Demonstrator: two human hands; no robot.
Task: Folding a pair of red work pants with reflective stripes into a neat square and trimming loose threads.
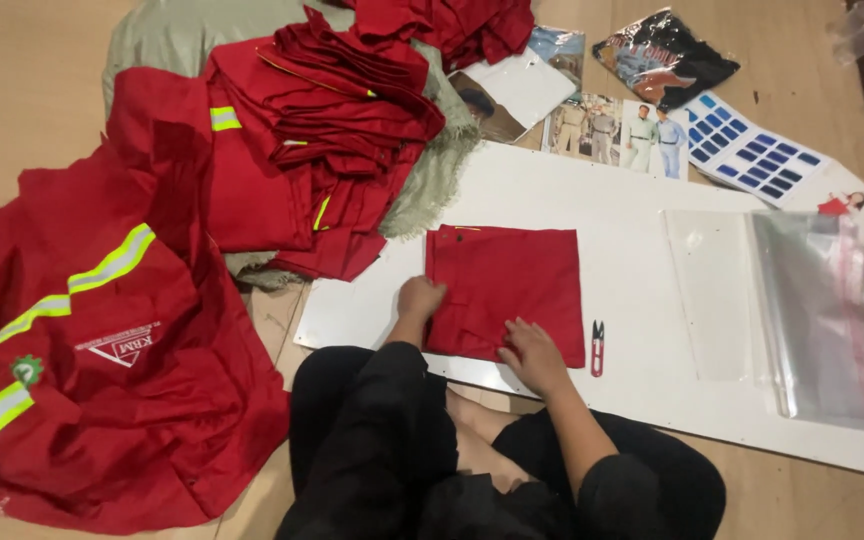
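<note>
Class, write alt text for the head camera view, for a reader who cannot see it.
A seated person presses the left hand and right hand onto a folded red garment on a white board. Small red snips and clear plastic bags lie to its right; a pile of red garments lies to its left.

Plain red folded garment [505, 290]

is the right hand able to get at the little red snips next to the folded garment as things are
Probably yes. The right hand rests on the folded red garment, and the red snips lie just beside it on the white board, with nothing between them.
</note>
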